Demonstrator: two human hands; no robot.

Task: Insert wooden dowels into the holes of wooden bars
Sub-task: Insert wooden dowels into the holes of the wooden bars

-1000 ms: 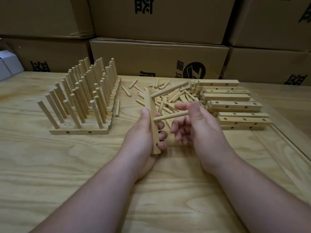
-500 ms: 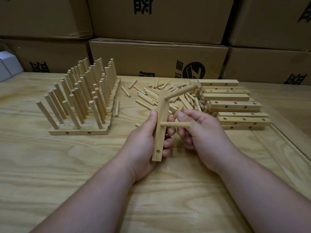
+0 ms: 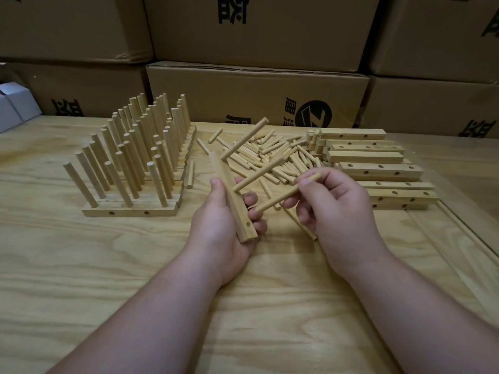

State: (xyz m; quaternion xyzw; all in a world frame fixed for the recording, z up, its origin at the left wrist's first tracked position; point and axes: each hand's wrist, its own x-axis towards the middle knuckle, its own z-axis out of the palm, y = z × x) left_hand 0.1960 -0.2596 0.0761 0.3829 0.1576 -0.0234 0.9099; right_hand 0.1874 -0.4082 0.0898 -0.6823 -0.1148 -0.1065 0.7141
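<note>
My left hand (image 3: 216, 225) grips a wooden bar (image 3: 235, 206), held on edge above the table. Two dowels stick out of the bar to the upper right: a far dowel (image 3: 244, 139) and a middle dowel (image 3: 259, 174). My right hand (image 3: 337, 209) pinches a third dowel (image 3: 286, 195) between thumb and fingers, its lower tip close to the bar's near end beside my left fingers. A pile of loose dowels (image 3: 275, 155) lies behind both hands.
Finished bars with upright dowels (image 3: 135, 157) stand at the left. Stacked bars with open holes (image 3: 378, 168) lie at the right. Cardboard boxes (image 3: 256, 95) wall off the back of the wooden table (image 3: 108, 265). A white box (image 3: 13, 109) sits far left.
The middle dowel now sits in the bar. My right hand has let it go and holds a third dowel, angled toward the bar's near end. The bar has tilted leftward.
</note>
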